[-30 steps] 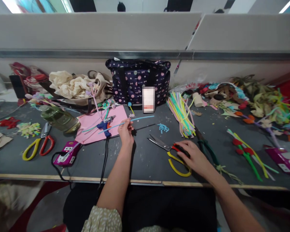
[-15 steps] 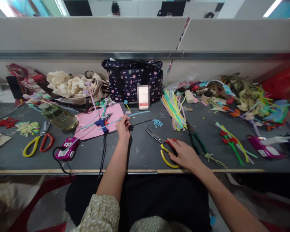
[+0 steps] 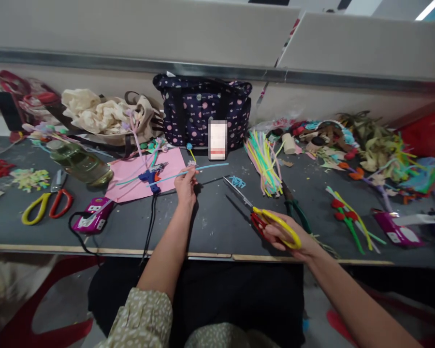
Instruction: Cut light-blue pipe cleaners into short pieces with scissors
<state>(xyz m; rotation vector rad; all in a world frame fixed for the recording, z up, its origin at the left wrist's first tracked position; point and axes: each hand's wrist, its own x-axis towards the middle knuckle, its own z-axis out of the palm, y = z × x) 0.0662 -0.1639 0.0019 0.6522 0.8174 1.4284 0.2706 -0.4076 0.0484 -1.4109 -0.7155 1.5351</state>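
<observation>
Blue stem is pinched by the left hand while the right hand grips scissors, with small blue pieces lying ahead, between the hands; apparently preparation for a cut, this step calls for bringing scissors to stem.

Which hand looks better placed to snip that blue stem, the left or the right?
Probably the right hand: it holds the scissors above the table, pointing toward the blue stem. The left hand is taken up pinching that stem.
</observation>
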